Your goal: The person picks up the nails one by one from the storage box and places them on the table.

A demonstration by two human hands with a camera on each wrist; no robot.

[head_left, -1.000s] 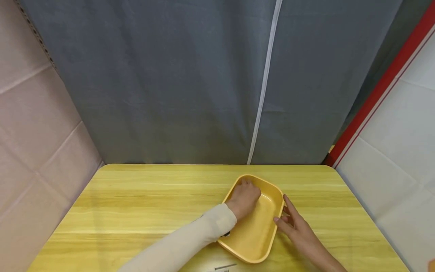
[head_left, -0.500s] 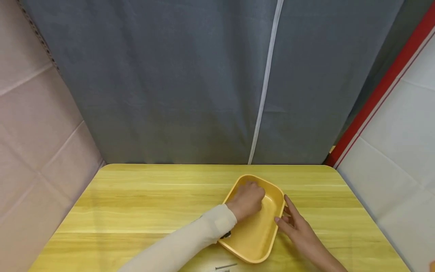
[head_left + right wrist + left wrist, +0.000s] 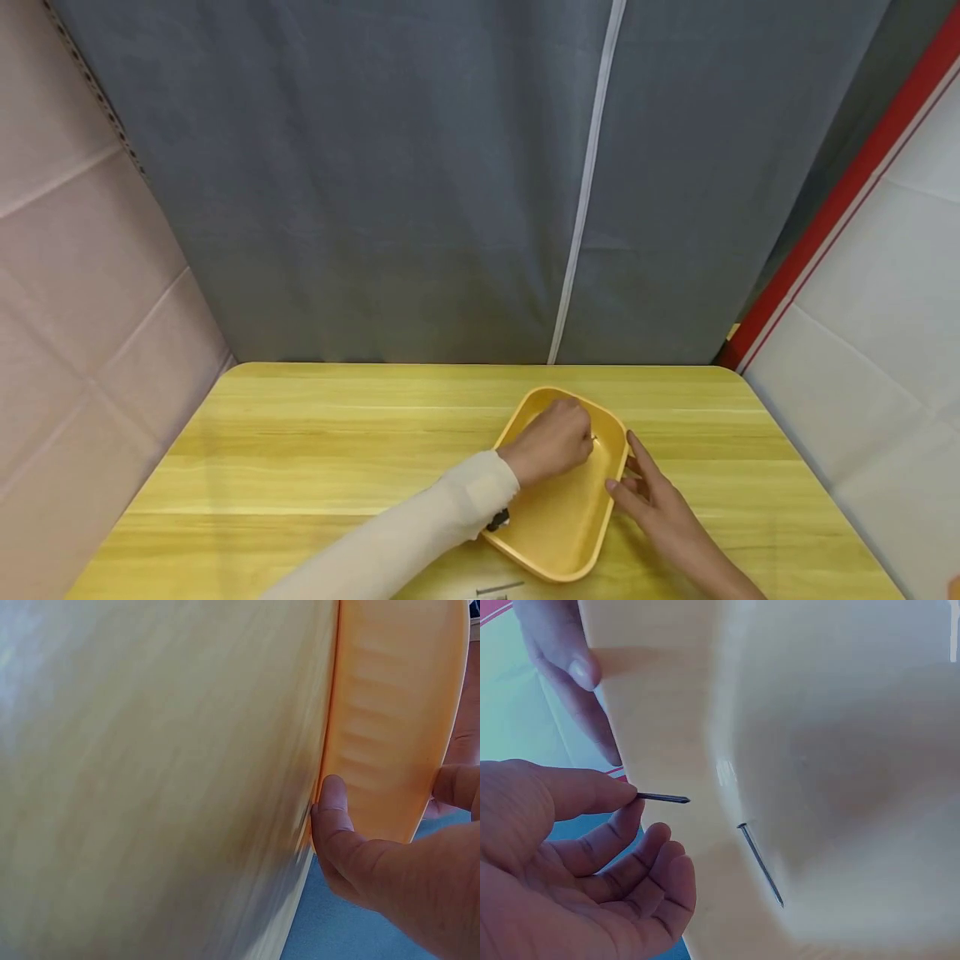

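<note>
Left wrist view: left grip (image 3: 592,855) pinches a nail (image 3: 662,799) above the tray (image 3: 840,750).

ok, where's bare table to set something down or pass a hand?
Free: the wide left stretch of the table, and the far strip between the yellow tray and the curtain. Crowded: the tray, with the left hand inside, the right hand at its rim and nails at the near edge.
</note>
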